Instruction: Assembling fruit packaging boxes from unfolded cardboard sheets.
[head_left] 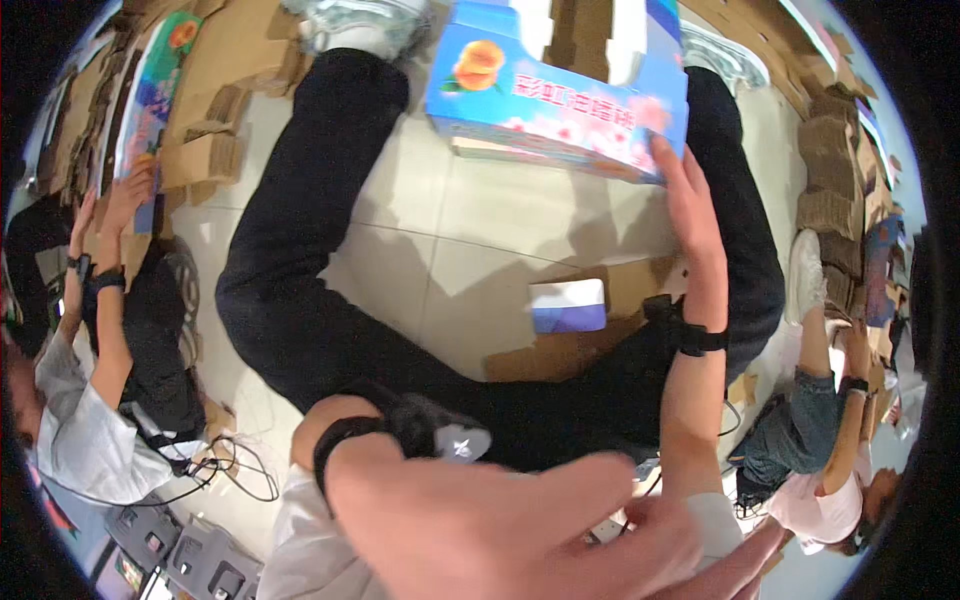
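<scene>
A blue printed cardboard fruit box (560,115) with peaches and pink blossoms on its side is between my lower legs, its top partly open. My right hand (688,195) grips its near right corner, fingers stretched along the wall; the thumb is hard to make out. Large and blurred, my left hand (500,510) is raised close to the camera, fingers apart, nothing seen in it. A pale layer (520,150) shows under the box's near edge. On the floor nearer me lies a small white and purple card or packet (568,305).
Brown cardboard (560,355) lies under the packet. Stacked folded cardboard (830,170) stands at right, with more cardboard (205,150) at left. A person at left handles a printed box (150,100); another sits at right. Cables (235,465) and grey cases (200,565) are lower left.
</scene>
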